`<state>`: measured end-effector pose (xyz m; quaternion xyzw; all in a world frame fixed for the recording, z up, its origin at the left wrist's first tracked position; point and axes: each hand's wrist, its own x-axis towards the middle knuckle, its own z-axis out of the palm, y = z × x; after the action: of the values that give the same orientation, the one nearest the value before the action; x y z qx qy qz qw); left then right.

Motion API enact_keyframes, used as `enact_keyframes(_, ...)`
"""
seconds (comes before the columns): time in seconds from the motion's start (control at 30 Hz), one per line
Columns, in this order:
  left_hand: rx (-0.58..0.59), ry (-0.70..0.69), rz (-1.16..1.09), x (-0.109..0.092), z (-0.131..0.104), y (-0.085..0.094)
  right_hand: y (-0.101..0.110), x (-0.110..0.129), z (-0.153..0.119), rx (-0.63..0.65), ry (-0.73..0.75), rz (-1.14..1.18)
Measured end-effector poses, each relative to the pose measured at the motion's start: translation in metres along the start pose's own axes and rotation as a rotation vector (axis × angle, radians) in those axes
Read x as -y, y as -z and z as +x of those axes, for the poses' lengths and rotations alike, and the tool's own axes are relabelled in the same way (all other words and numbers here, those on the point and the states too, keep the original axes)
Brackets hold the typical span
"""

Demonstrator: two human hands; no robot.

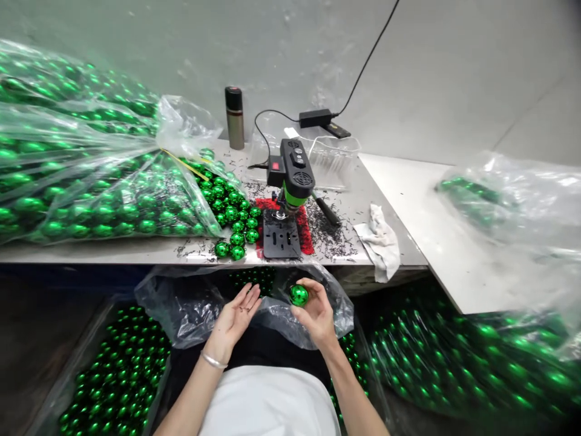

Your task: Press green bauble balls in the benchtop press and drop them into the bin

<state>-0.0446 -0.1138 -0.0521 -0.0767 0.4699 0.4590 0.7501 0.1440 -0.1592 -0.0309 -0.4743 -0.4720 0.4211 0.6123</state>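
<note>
Between thumb and fingers my right hand (315, 312) holds a shiny green ball (298, 295). To its left, my left hand (238, 315) is palm up with fingers stretched out; I see nothing held in it. Both hands are over an open clear plastic bag (195, 309) below the table's front edge, with more green balls visible inside. A small black and green bench drill press (295, 172) stands on the table just beyond my hands, its slotted black base plate (281, 236) near the edge. Loose green balls (236, 238) lie against the left of the plate.
A big clear bag of green balls (91, 194) fills the table's left. Black shavings surround the drill press on a red mat (306, 227). A crumpled white cloth (380, 242) hangs over the edge. A thermos (235, 118) and power adapter (315, 117) are behind. Bags of balls flank my legs.
</note>
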Motion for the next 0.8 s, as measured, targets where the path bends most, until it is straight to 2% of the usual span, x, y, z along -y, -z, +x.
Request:
enact_keyframes(0.07,0.068,-0.016,0.143,0.007,-0.005,-0.004,0.005,-0.001,0.0,-0.008,0.075,-0.076)
enact_keyframes(0.17,0.23,-0.043,0.446,0.015,-0.017,-0.009,0.013,-0.001,-0.003,-0.019,0.177,-0.184)
enact_keyframes(0.27,0.368,-0.101,0.758,0.024,-0.029,-0.011,0.019,-0.002,-0.009,-0.039,0.222,-0.282)
enact_keyframes(0.37,0.338,-0.271,0.904,0.027,-0.034,-0.014,0.023,-0.004,-0.013,-0.058,0.167,-0.334)
enact_keyframes(0.43,0.277,-0.467,0.93,0.024,-0.03,-0.013,0.025,-0.007,-0.011,-0.084,0.062,-0.353)
enact_keyframes(0.5,0.253,-0.613,0.989,0.015,-0.023,-0.006,0.028,-0.01,-0.007,-0.052,-0.094,-0.391)
enact_keyframes(0.57,0.278,-0.623,1.166,0.003,-0.017,0.009,0.033,-0.013,-0.006,0.097,-0.273,-0.467)
enact_keyframes(0.67,0.332,-0.512,1.558,-0.014,-0.021,0.042,0.049,-0.017,-0.02,0.379,-0.481,-0.605)
enact_keyframes(0.77,0.537,-0.406,1.829,-0.019,-0.042,0.071,0.073,-0.016,-0.048,0.641,-0.637,-0.624)
enact_keyframes(0.8,0.611,-0.384,1.869,-0.019,-0.05,0.078,0.08,-0.015,-0.057,0.678,-0.693,-0.612)
